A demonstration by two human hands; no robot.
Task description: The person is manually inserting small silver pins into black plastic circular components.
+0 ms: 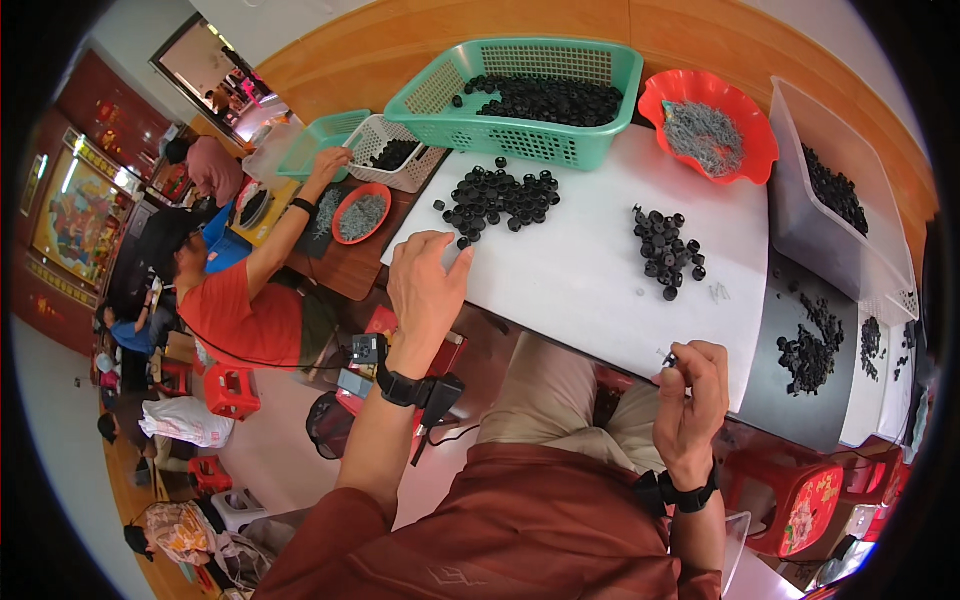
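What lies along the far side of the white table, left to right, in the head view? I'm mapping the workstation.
Small white basket → large green basket of black caps → red scalloped bowl of grey parts → clear plastic tub.

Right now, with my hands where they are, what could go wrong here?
The left hand reaches toward the pile of black caps near the white table edge; a sweep could knock some off. The right hand pinches a small dark part over the lap beyond the table edge; if it slips, it likely drops to the floor.
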